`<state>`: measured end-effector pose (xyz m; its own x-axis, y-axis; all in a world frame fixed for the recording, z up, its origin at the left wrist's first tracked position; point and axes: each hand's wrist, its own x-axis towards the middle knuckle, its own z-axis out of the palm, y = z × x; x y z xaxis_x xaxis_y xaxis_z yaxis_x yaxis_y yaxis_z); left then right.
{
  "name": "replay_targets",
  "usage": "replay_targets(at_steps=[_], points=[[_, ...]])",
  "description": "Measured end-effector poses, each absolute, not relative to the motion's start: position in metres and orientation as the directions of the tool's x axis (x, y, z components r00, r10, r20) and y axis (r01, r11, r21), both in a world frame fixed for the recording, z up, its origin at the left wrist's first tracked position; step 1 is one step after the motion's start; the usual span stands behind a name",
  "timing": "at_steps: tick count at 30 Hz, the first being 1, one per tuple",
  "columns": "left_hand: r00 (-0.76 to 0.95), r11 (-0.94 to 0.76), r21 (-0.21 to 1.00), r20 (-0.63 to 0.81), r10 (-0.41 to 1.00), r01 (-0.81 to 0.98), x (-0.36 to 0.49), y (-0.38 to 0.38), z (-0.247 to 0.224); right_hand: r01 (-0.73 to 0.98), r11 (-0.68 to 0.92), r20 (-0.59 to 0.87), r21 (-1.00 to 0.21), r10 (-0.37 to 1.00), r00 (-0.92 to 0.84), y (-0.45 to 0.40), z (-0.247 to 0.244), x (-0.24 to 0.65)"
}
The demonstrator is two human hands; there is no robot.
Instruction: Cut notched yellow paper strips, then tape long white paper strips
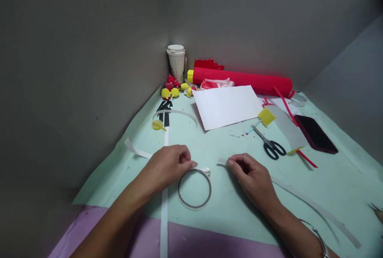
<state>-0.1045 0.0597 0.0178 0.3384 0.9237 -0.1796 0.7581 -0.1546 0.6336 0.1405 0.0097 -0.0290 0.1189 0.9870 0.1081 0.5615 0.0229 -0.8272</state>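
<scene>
My left hand [172, 166] is closed at the upper left of a tape roll [194, 189], its thumb and finger pinched by the roll's top edge; what they hold is too small to make out. My right hand [253, 174] pinches the end of a long pale strip [314, 204], which runs under the hand and curves away to the lower right. A long white strip [164, 218] passes beneath my left wrist toward the front edge. Another curled white strip [134, 150] shows left of my left hand.
Scissors [271, 146] and a phone [316, 133] lie at the right. Behind are white paper [227, 106], a red corrugated roll [242, 80] and a lidded cup [176, 62]. Black strips [164, 112] and small yellow coils [166, 93] sit at the back left.
</scene>
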Motion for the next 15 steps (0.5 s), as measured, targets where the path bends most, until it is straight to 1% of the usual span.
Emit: replay_targets(at_steps=[3, 7, 11, 15], points=[[0.392, -0.220, 0.554, -0.213, 0.895, 0.803, -0.104, 0.054, 0.018, 0.590, 0.016, 0.099, -0.807, 0.989, 0.109, 0.010, -0.028, 0.139], [0.415, -0.287, 0.470, -0.196, 0.888, 0.835, -0.096, 0.049, 0.014, 0.634, 0.035, 0.115, -0.773, 0.990, 0.086, 0.011, -0.029, 0.139], [0.442, -0.330, 0.443, -0.178, 0.879, 0.834, -0.088, 0.046, 0.010, 0.687, 0.091, 0.171, -0.721, 0.984, 0.049, 0.012, -0.032, 0.141], [0.453, -0.334, 0.463, -0.173, 0.875, 0.821, -0.087, 0.046, 0.007, 0.729, 0.150, 0.226, -0.668, 0.974, 0.006, 0.012, -0.035, 0.143]])
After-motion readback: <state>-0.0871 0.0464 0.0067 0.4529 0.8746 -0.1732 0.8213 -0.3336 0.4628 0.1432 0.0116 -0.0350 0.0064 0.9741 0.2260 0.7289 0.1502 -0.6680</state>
